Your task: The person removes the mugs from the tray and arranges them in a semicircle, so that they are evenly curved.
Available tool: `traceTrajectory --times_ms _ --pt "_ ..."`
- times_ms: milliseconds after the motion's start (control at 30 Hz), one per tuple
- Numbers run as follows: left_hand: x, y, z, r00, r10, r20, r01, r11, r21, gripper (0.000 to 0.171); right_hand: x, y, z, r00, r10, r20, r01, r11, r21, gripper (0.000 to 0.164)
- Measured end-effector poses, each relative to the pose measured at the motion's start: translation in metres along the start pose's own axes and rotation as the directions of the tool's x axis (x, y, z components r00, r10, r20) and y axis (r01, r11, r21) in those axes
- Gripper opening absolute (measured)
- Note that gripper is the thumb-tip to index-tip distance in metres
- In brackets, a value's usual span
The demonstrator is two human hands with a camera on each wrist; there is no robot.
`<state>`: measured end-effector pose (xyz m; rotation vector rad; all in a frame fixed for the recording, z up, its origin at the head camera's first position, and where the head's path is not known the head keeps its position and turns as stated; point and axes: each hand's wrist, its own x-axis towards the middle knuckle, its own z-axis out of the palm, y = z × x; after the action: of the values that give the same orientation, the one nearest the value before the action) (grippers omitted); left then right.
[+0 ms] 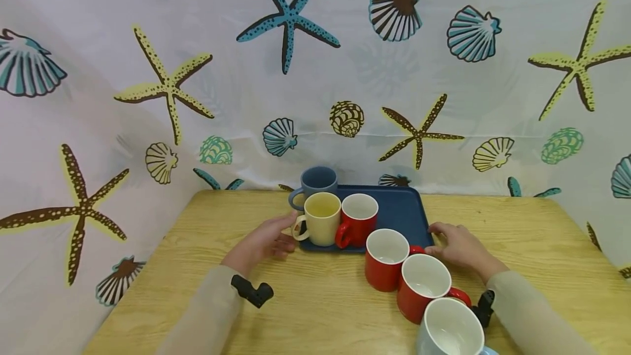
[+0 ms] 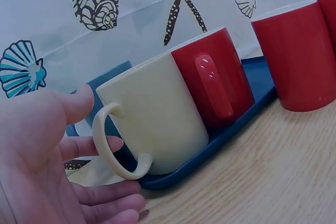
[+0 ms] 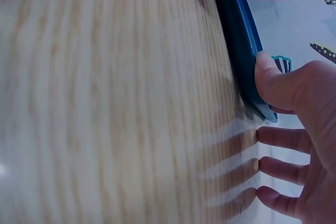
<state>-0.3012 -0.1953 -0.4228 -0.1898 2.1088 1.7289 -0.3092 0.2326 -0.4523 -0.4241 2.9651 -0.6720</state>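
My left hand (image 1: 268,239) is beside the cream mug (image 1: 322,219) at the tray's left end, fingers loosely extended. In the left wrist view its index fingertip (image 2: 114,143) shows through the mug's handle loop, and the lower fingers reach along the tray's corner. My right hand (image 1: 455,242) is at the right front corner of the dark blue tray (image 1: 401,210). Its thumb (image 3: 266,72) rests against the tray's rim; the index finger is partly hidden behind the corner. The other fingertips are close to the wood. A red mug (image 1: 359,219) stands on the tray beside the cream one.
A blue mug (image 1: 319,179) stands behind the cream one. In front of the tray, a red mug (image 1: 383,267), a second red mug (image 1: 414,297) and a pale blue mug (image 1: 434,338) form a diagonal row on the wooden table (image 1: 305,300). A shell-patterned cloth (image 1: 335,59) hangs behind.
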Motion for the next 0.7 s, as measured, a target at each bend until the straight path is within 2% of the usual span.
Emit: traceTrajectory --times_ms 333,533,700 --pt "-0.001 0.007 0.002 0.996 -0.084 -0.014 0.084 0.996 -0.016 0.069 0.002 0.001 0.002 1.000 -0.001 -0.004 0.001 1.000 0.013 0.064" --pt "0.000 0.013 0.007 0.995 -0.096 -0.001 0.096 0.995 0.006 0.067 0.001 0.000 0.002 1.000 0.013 -0.013 -0.013 1.000 0.020 0.063" --pt "0.001 0.011 0.010 0.996 -0.091 0.017 0.092 0.995 -0.039 0.067 0.002 0.001 0.001 1.000 0.015 -0.009 -0.015 0.999 0.029 0.064"
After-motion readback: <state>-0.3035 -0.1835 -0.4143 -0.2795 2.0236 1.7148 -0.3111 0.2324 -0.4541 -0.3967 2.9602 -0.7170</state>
